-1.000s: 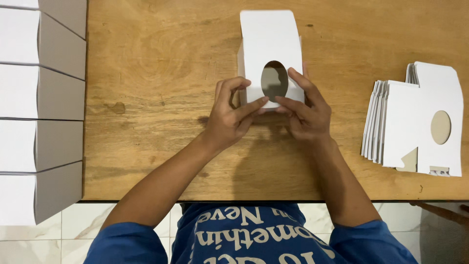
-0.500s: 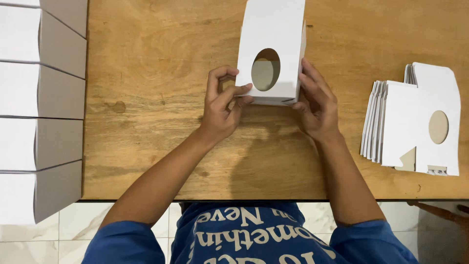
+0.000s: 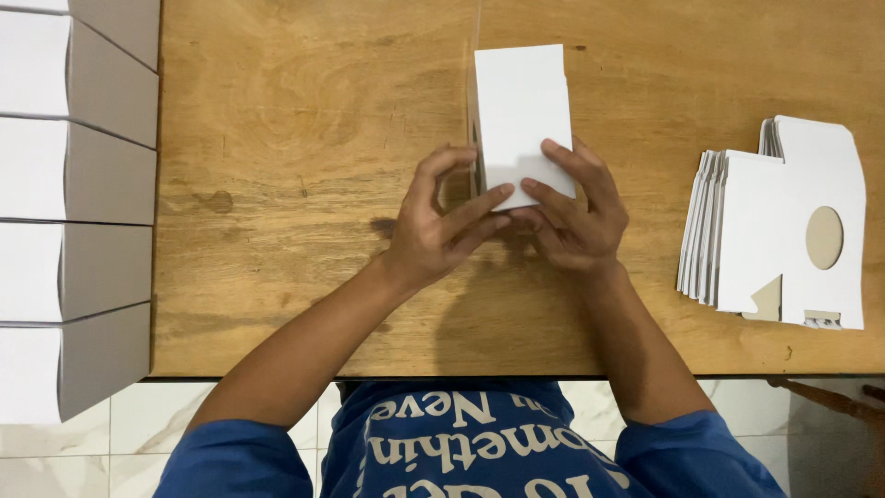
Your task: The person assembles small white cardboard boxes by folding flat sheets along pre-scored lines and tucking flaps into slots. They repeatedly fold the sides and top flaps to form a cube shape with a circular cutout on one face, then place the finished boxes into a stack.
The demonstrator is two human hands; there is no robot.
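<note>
A white cardboard box (image 3: 521, 115) is held at its near end over the middle of the wooden table (image 3: 304, 138), the left hand (image 3: 441, 224) and right hand (image 3: 573, 217) closed on it with bent fingers. Flat, smooth white blanks (image 3: 784, 231) are stacked to the right.

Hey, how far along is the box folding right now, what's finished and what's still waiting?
Done: a row of assembled white boxes stands along the table's left edge. In hand: the left hand and right hand both grip one white box at the middle of the wooden table, plain face up. Left: a stack of flat box blanks on the right, not yet folded.
</note>
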